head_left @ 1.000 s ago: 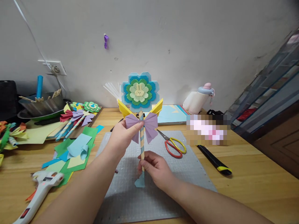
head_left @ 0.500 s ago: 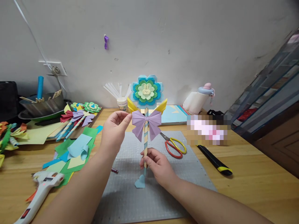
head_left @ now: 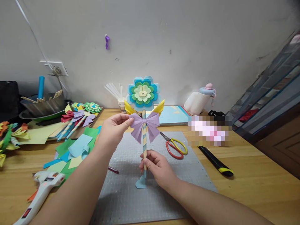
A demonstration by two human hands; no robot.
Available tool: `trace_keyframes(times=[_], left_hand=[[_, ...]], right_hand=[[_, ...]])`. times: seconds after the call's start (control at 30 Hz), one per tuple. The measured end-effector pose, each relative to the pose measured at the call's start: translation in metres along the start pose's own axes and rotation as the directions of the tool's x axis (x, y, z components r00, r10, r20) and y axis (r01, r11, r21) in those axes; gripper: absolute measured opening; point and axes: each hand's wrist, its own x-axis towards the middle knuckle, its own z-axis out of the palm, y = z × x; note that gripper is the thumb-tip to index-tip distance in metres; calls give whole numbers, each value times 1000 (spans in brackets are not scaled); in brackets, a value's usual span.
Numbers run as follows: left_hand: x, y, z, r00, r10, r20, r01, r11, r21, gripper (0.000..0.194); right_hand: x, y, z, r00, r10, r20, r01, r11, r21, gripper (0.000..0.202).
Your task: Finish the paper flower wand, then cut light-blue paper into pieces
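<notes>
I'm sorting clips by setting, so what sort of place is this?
Probably a papercraft workspace, perhaps at home: a glue gun, scissors on a gridded cutting mat, and coloured paper scraps lie about on a wooden table.

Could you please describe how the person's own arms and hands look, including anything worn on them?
The left hand and right hand are both ungloved, with no ring, watch or bracelet visible. Both forearms are uncovered as far as the picture shows, with no sleeve in view.
</notes>
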Motion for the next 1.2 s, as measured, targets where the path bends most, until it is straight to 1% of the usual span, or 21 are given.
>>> trace_keyframes(times=[0.23,0.47,0.53,0.73,1.0,1.2], left_hand=[[1,-1,-2,999,40,8,-40,999,5,25],[0,8,-7,996,17,84,-25,995,97,26],[0,7,-7,997,19,81,-28,993,113,24],[3,1,-8,996,30,83,-38,995,93,23],[1,6,-8,995,28,100,-39,993,108,24],[0,7,-8,988,37,149,-65,980,186,20]], right_hand=[[1,1,0,1000,-2,21,1,999,39,27],[2,-1,0,1000,2,6,-2,999,34,33],[2,-2,-1,1000,0,2,0,999,33,33],[2,-1,0,1000,7,2,-7,999,38,33],[1,0,-1,1000,6,5,-6,999,35,34],[1,-2,1,1000,13,-4,-13,999,44,35]])
